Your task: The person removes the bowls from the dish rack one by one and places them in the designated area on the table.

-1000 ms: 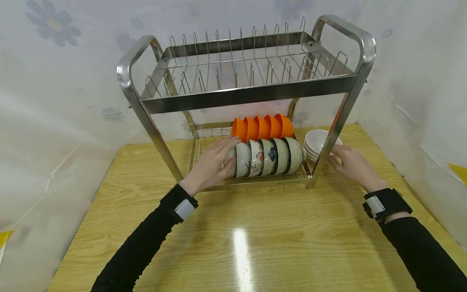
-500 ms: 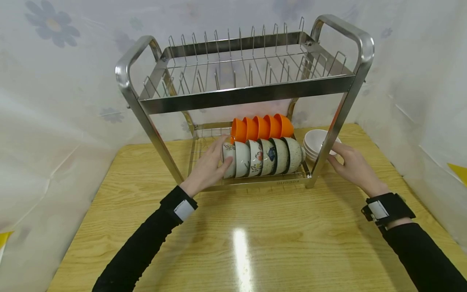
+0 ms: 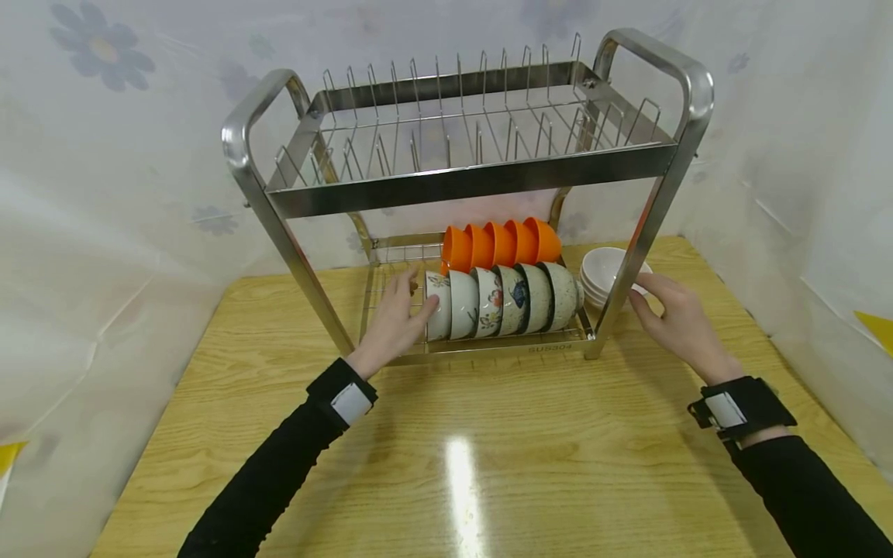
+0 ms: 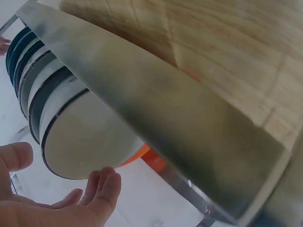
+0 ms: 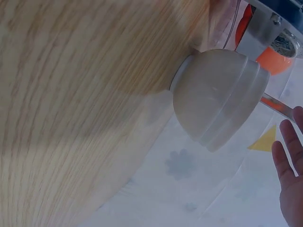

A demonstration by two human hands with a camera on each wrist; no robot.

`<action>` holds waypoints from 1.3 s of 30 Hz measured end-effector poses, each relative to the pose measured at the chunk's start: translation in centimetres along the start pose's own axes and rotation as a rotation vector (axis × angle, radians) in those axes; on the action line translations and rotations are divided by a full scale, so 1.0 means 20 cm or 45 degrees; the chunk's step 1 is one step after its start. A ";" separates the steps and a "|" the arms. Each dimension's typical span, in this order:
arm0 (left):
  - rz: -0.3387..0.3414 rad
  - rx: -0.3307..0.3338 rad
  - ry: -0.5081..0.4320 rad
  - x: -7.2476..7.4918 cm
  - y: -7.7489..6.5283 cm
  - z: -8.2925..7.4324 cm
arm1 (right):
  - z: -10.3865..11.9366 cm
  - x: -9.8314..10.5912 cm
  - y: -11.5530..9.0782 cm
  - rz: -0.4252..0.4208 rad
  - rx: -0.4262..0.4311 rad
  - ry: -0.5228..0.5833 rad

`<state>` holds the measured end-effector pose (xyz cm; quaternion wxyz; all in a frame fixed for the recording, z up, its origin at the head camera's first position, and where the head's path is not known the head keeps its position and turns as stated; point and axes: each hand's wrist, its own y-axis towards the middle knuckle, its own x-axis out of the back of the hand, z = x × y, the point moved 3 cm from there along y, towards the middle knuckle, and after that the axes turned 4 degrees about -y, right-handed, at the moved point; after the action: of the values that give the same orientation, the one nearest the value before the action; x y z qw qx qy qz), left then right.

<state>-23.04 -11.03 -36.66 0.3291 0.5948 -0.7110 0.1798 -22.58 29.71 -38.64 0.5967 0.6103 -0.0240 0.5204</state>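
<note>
In the head view my left hand (image 3: 392, 324) is at the left end of a row of patterned bowls (image 3: 490, 302), which stand on edge on the rack's lower shelf. Its thumb is by the nearest bowl's rim, the fingers apart from it. The left wrist view shows that bowl's pale inside (image 4: 90, 137) facing my spread fingers (image 4: 106, 189). On the right, my right hand (image 3: 677, 325) is beside a stack of white bowls (image 3: 604, 271) on the table, its fingertips partly behind the rack post. In the right wrist view a gap separates the fingers (image 5: 284, 163) from the white bowls (image 5: 215, 94).
A two-tier metal dish rack (image 3: 481, 174) stands over the bowls, with wire dividers on top. Several orange bowls (image 3: 456, 248) line the back of the lower shelf. The right front post (image 3: 638, 256) rises between the white bowls and the rack's front. Wooden table (image 3: 523, 449) lies in front.
My left hand has drawn back leftward and down from the patterned bowls, uncovering the leftmost one. The right hand has shifted only slightly beside the white bowls.
</note>
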 end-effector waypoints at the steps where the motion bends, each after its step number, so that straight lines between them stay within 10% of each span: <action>1: 0.010 0.014 -0.025 0.00 0.00 0.00 | 0.00 0.00 0.00 -0.018 0.003 0.003; 19: 0.168 0.192 -0.422 -0.04 0.01 0.00 | 0.05 0.01 -0.03 -0.137 0.060 0.064; 39: 0.094 0.190 -0.426 -0.06 0.02 0.01 | 0.09 -0.01 -0.06 -0.238 0.115 0.176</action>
<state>-23.40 -10.13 -37.57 0.1545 0.6127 -0.7618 0.1425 -20.74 28.52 -39.11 0.6147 0.5988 0.0976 0.5040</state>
